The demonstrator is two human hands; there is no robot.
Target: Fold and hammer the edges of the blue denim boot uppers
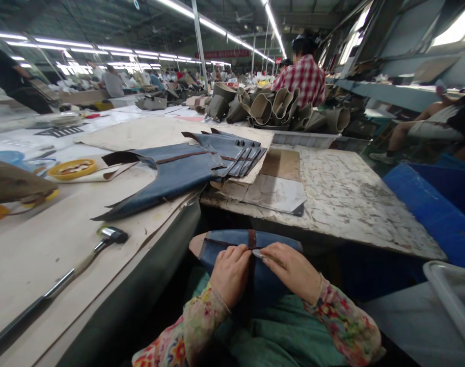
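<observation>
A blue leather piece (220, 239) with a pale left tip lies across my lap. A dark brown strip (251, 238) runs down its middle, and a thin dark seam crosses it. My left hand (232, 272) is closed on the leather just left of the strip, its fingertips pressing near the crossing. In my right hand (293, 267) is a small tool with a rounded metal tip (257, 253), held against the leather beside the strip. Its handle is mostly covered by my fingers.
A hammer (112, 234) rests on the table (75, 255) at left, near a yellow dish (72, 168). Blue leather pieces (179, 168) are stacked beyond. Right stand a mottled board (343, 188), a blue bin (438, 204) and a grey tub (404, 311). A person in a checked shirt sits ahead.
</observation>
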